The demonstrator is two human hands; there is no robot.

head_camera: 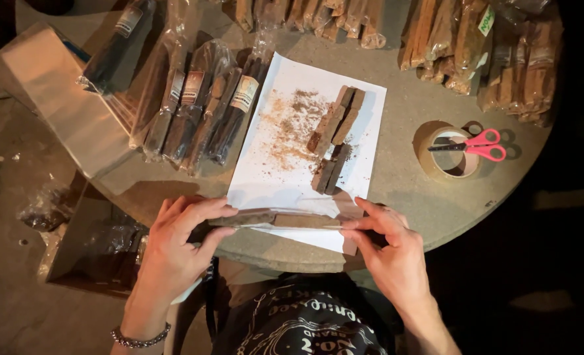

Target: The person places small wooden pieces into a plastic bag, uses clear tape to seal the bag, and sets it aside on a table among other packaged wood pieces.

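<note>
My left hand (177,240) and my right hand (387,243) hold a long clear plastic sleeve (285,220) with brown bark sticks inside, stretched level between them over the near edge of a round grey table (403,190). My left fingers pinch its left end, my right fingers pinch its right end. Just beyond lies a white paper sheet (285,177) with brown dust and several loose brown sticks (334,131) on it.
Filled dark stick packets (200,105) lie left of the sheet, with empty clear sleeves (62,98) further left. Lighter bagged sticks (489,46) line the far edge. A tape roll (446,154) with pink-handled scissors (479,144) on it sits at the right. Bags lie on the floor at left.
</note>
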